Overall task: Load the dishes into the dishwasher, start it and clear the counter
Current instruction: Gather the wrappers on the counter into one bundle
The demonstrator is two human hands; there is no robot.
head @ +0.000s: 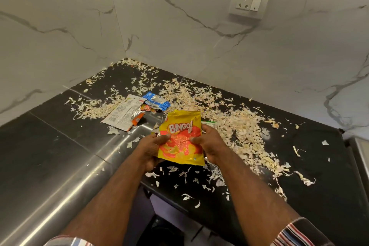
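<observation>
Both hands pinch the yellow Bingo packet (180, 138) from opposite sides: my left hand (151, 149) has its thumb pressed on the packet's left edge with the fingers curled behind, and my right hand (209, 144) clamps the right edge the same way, thumb on the printed front. I see the packet held upright and lifted clear of the black counter (319, 166), its top edge torn and crumpled. Nearest to me, striped sleeve cuffs (295, 233) show at the bottom corners, and a steel surface (69, 185) runs along the left beside the counter. Below the packet, a few pale peel scraps lie scattered on the dark stone. To the right of my hands a thick drift of garlic peels (243, 132) spreads across the counter and reaches back toward the corner. Beyond the packet lie more wrappers: a white printed wrapper (121, 114) lying flat, a small orange wrapper (137, 119) touching it, and a crumpled blue wrapper (156, 102) just behind. Farthest off, the marble-patterned wall (179, 36) carries a white power socket (250, 1) at upper right.
</observation>
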